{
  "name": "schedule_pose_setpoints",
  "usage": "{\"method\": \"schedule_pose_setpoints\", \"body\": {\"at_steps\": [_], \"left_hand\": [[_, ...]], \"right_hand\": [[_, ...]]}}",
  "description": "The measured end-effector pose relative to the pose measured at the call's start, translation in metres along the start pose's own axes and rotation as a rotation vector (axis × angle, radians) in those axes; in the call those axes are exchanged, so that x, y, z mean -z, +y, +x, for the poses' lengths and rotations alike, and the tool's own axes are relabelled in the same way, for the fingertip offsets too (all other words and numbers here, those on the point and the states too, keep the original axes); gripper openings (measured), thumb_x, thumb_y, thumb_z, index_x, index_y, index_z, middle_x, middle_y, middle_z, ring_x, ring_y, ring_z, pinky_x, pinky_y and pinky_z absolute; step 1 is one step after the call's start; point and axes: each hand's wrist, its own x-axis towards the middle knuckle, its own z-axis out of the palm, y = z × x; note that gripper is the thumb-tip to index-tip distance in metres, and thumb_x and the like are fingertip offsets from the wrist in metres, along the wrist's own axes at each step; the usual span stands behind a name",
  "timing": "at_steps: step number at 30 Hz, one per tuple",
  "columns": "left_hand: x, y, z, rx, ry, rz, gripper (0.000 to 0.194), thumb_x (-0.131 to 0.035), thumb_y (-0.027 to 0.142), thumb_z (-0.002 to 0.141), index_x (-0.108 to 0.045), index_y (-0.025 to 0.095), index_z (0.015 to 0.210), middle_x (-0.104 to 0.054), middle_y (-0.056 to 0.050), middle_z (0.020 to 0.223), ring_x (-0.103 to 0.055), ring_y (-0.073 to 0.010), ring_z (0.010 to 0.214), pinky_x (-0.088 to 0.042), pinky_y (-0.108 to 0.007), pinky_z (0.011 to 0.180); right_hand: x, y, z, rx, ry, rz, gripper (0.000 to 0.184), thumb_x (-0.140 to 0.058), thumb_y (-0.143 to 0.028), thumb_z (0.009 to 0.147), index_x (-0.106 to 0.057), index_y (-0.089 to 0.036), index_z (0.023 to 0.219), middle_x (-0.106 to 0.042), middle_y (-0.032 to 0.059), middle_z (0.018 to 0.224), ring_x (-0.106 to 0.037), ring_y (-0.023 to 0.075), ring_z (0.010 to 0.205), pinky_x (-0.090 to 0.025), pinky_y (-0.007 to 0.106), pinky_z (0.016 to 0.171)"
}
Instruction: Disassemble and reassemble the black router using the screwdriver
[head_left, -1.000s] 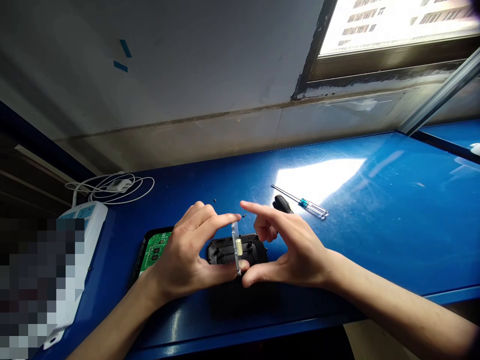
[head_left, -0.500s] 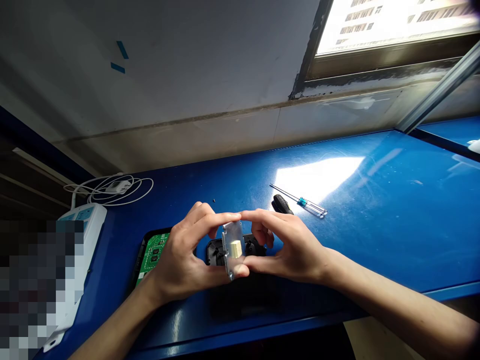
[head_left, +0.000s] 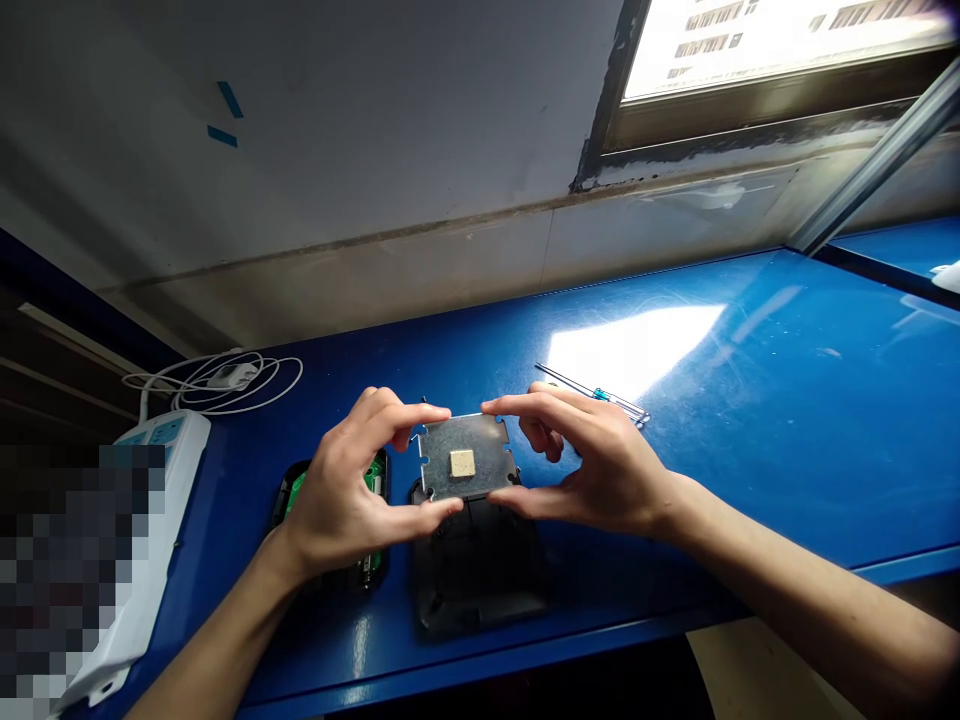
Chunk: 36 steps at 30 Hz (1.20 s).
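A flat grey metal plate with notched edges and a square yellowish pad is held up facing me. My left hand pinches its left part between thumb below and index finger above. On the other side, my right hand grips the top and bottom edges the same way. Below the plate lies a black plastic cover, its upper part hidden behind the plate. Beside it, partly covered by my left hand and wrist, is a black housing with a green circuit board.
Screwdrivers with clear and blue handles lie beyond my right hand. At the left stands a white device with a coiled white cable behind it. The blue table ends at the wall, and its front edge is near me.
The plate has turned from nearly edge-on to face me, showing its broad side. Both hands have spread slightly apart along it and stay gripping. The view has shifted a little.
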Motion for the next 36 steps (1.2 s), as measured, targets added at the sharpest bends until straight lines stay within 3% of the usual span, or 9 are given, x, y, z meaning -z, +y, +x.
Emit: {"method": "schedule_pose_setpoints", "body": {"at_steps": [8, 17, 21, 24, 29, 36], "left_hand": [[-0.009, 0.002, -0.001, 0.097, -0.059, 0.115, 0.050, -0.080, 0.027, 0.076, -0.062, 0.026, 0.123, -0.049, -0.002, 0.108, -0.051, -0.0237, 0.101, -0.049, -0.039, 0.088], [-0.010, 0.013, 0.003, 0.123, -0.093, 0.174, 0.043, -0.079, 0.027, 0.074, -0.063, 0.020, 0.114, -0.051, -0.004, 0.104, -0.051, -0.0245, 0.097, -0.049, -0.040, 0.086], [-0.009, 0.016, 0.002, 0.184, -0.127, 0.155, 0.041, -0.080, 0.028, 0.074, -0.064, 0.023, 0.112, -0.053, -0.003, 0.104, -0.051, -0.0258, 0.099, -0.049, -0.041, 0.087], [-0.010, 0.020, -0.001, 0.239, -0.201, 0.129, 0.037, -0.079, 0.031, 0.077, -0.065, 0.026, 0.111, -0.056, -0.003, 0.105, -0.050, -0.0270, 0.100, -0.049, -0.042, 0.086], [-0.018, 0.026, -0.009, 0.315, -0.342, 0.062, 0.034, -0.080, 0.032, 0.077, -0.065, 0.028, 0.108, -0.058, -0.002, 0.107, -0.050, -0.0274, 0.099, -0.051, -0.045, 0.083], [-0.019, 0.030, -0.015, 0.387, -0.402, 0.092, 0.034, -0.078, 0.031, 0.074, -0.058, 0.028, 0.101, -0.056, -0.001, 0.106, -0.051, -0.0270, 0.097, -0.053, -0.045, 0.080]], "right_hand": [[-0.007, 0.001, -0.003, -0.032, -0.026, 0.005, 0.053, -0.085, -0.032, 0.082, -0.064, -0.011, 0.125, -0.053, -0.0042, 0.077, -0.046, 0.0100, 0.062, -0.043, 0.024, 0.054], [-0.014, 0.003, -0.004, -0.053, -0.060, 0.021, 0.055, -0.089, -0.030, 0.077, -0.064, -0.012, 0.123, -0.052, -0.0058, 0.076, -0.046, 0.0091, 0.062, -0.043, 0.022, 0.054], [-0.008, 0.006, -0.004, -0.021, -0.096, 0.020, 0.062, -0.083, -0.053, 0.083, -0.063, -0.013, 0.127, -0.056, -0.0034, 0.078, -0.050, 0.0104, 0.064, -0.044, 0.023, 0.055], [0.000, 0.010, -0.002, -0.021, -0.035, 0.005, 0.066, -0.063, -0.068, 0.093, -0.062, -0.013, 0.129, -0.058, -0.0002, 0.081, -0.052, 0.0118, 0.065, -0.046, 0.025, 0.057], [0.007, 0.019, 0.004, -0.185, 0.173, -0.133, 0.033, -0.060, -0.043, 0.104, -0.063, -0.016, 0.123, -0.057, -0.0036, 0.075, -0.051, 0.0099, 0.060, -0.046, 0.025, 0.060], [0.004, 0.021, 0.005, -0.217, 0.211, -0.186, 0.029, -0.062, -0.033, 0.102, -0.063, -0.011, 0.121, -0.055, -0.0049, 0.072, -0.049, 0.0085, 0.057, -0.045, 0.025, 0.060]]}}
